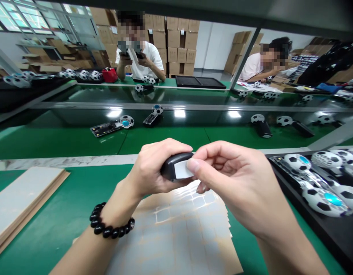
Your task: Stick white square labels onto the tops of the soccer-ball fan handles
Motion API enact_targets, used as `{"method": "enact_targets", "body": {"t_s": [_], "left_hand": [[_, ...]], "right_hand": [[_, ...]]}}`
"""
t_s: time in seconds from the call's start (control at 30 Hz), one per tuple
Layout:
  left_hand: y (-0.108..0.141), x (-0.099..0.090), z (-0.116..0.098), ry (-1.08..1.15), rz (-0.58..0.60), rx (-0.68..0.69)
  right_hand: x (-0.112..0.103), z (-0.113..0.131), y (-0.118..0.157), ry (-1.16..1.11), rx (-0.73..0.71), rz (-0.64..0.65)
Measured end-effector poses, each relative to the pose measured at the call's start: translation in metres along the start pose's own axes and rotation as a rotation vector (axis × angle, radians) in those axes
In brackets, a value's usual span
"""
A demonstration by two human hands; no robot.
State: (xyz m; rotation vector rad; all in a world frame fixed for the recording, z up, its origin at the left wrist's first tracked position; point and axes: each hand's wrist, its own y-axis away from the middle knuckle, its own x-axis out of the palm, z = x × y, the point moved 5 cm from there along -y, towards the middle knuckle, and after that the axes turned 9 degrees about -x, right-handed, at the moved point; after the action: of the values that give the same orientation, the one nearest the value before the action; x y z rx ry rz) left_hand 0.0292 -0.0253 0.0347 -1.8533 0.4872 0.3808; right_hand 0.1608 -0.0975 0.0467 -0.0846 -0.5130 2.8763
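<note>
My left hand [152, 168] grips a small black plastic casing [171, 165] from underneath and behind. My right hand [228, 183] holds the casing's other end, its thumb pressed on a white rectangular label [183, 169] lying on the casing's face. Both hands hover above a large sheet of pale square labels [176, 236] on the green bench mat [50, 229]. A black beaded bracelet [109, 226] circles my left wrist.
A black tray [311, 240] at the right holds several football-patterned devices. A stack of pale boards [21, 202] lies at the left. More devices rest beyond a white strip [64, 161]. Two co-workers sit across the bench, with stacked cardboard cartons [176, 46] behind them.
</note>
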Motion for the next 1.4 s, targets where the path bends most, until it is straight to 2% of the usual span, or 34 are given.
{"method": "enact_targets", "body": {"t_s": [0.43,0.53,0.63,0.73,0.8,0.9,0.97,1.03,1.07,1.13,1.2,1.27,1.33,1.4], "left_hand": [[-0.001,0.0,-0.002,-0.024,0.007,0.008],[-0.001,-0.001,-0.003,-0.041,0.006,0.024],[-0.001,0.002,-0.001,-0.081,0.018,0.051],[0.002,0.006,0.005,-0.027,0.012,0.056],[0.006,0.009,0.011,0.085,-0.004,0.031],[0.013,0.012,0.018,0.253,-0.011,0.004],[0.017,0.015,0.022,0.326,-0.006,-0.026],[0.021,0.02,0.027,0.358,0.002,-0.071],[0.023,0.023,0.029,0.364,0.01,-0.092],[0.025,0.032,0.035,0.382,0.049,-0.114],[0.024,0.042,0.042,0.405,0.129,-0.098],[0.019,0.053,0.056,0.377,0.253,-0.094],[0.01,0.065,0.084,0.181,0.399,-0.226],[-0.001,0.07,0.126,-0.099,0.469,-0.473]], "right_hand": [[0.002,0.001,0.001,0.047,-0.015,0.002],[0.0,0.008,0.003,0.182,-0.082,0.036],[-0.005,0.016,0.005,0.427,-0.234,0.094],[-0.017,0.01,0.001,0.59,-0.236,-0.016],[-0.018,-0.005,-0.003,0.496,-0.11,-0.022],[-0.002,-0.03,-0.008,0.191,0.061,0.176],[0.008,-0.037,-0.009,0.036,0.062,0.247],[0.01,-0.038,-0.011,-0.04,0.011,0.227],[0.009,-0.038,-0.011,-0.018,-0.022,0.232],[0.007,-0.036,-0.01,0.164,-0.109,0.285],[0.003,-0.035,-0.011,0.431,-0.214,0.38],[-0.01,-0.041,-0.016,0.618,-0.259,0.389],[-0.032,-0.053,-0.028,0.7,-0.245,0.274],[-0.058,-0.071,-0.044,0.771,-0.215,0.096]]}}
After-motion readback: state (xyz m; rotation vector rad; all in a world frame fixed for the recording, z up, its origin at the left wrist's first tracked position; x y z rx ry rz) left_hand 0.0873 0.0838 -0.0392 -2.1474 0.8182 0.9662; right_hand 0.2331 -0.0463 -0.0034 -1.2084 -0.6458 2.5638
